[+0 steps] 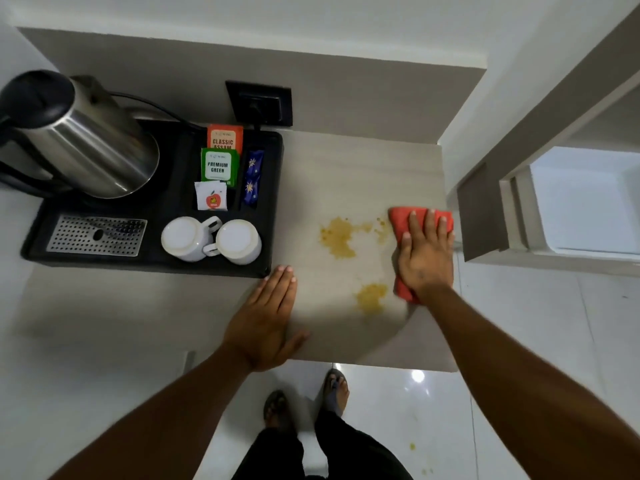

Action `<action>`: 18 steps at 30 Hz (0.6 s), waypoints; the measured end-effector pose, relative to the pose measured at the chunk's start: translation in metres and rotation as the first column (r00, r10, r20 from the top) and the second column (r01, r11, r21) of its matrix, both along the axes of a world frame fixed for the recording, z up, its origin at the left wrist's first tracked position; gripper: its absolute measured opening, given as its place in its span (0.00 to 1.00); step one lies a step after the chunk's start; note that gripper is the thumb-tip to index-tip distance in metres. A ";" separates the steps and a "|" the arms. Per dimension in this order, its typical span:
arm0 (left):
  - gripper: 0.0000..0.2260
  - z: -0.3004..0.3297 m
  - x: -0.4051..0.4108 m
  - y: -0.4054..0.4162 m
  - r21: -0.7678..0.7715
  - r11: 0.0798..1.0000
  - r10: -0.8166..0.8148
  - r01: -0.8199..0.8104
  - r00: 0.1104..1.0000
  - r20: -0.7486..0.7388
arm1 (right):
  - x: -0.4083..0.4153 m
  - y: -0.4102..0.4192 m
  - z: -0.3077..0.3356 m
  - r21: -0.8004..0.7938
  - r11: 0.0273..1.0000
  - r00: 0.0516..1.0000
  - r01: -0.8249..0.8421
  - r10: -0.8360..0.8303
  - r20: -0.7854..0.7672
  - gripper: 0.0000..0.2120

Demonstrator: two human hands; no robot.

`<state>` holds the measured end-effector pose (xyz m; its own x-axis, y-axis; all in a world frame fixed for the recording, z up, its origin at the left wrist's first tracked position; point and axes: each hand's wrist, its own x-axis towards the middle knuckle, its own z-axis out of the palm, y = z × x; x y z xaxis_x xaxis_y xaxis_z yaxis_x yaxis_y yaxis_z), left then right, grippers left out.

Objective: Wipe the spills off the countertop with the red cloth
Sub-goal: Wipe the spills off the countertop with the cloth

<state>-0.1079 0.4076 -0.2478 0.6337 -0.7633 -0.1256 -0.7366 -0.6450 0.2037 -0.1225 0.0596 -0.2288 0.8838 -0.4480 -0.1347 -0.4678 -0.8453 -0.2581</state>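
Pressing flat, the right hand (425,252) covers the red cloth (401,220) beside the spills (339,235) (left hand (266,320) splayed on countertop (329,174)).

Red cloth (401,221) flattened on beige countertop (329,188), yellow spills (339,237) just beside

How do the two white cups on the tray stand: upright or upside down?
Upside down: both white cups show flat bases, not openings.

Both arms outstretched, left hand (268,318) and right hand (424,252) flat.
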 end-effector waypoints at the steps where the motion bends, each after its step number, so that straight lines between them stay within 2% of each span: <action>1: 0.42 0.000 0.001 0.000 0.004 1.000 -0.001 0.001 1.000 0.000 | 0.021 -0.006 0.002 0.003 1.000 1.000 0.019 -0.019 0.008 0.28; 3: 0.42 -0.002 0.001 0.000 0.013 1.000 -0.006 0.006 1.000 0.013 | 0.060 -0.010 0.003 -0.001 1.000 1.000 -0.006 0.006 0.021 0.28; 5: 0.42 0.000 0.001 0.000 0.026 1.000 -0.012 0.012 1.000 0.009 | 0.077 -0.006 0.003 -0.006 0.993 0.993 -0.114 0.114 0.026 0.27; 7: 0.42 0.003 0.000 0.000 0.047 0.999 -0.010 0.010 1.000 -0.006 | 0.067 -0.007 0.004 -0.002 0.957 0.956 -0.290 0.290 0.035 0.27; 9: 0.42 0.003 0.000 0.000 0.047 0.999 -0.005 0.005 1.000 -0.001 | 0.044 -0.024 0.003 0.009 0.917 0.916 -0.399 0.398 0.050 0.26; 13: 0.42 -0.001 0.001 0.000 0.018 1.000 -0.002 0.002 1.000 0.008 | 0.045 -0.059 0.003 0.015 0.939 0.938 -0.344 0.343 0.046 0.26; 18: 0.41 -0.002 0.001 0.001 0.002 1.000 -0.002 0.002 1.000 -0.013 | 0.124 -0.043 0.002 -0.009 0.955 0.954 -0.295 0.295 0.048 0.28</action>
<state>-0.1066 0.4082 -0.2502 0.6301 -0.7646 -0.1355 -0.7353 -0.6436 0.2121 0.0017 0.0170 -0.2273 0.9822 -0.1662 -0.0880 -0.1842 -0.9442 -0.2732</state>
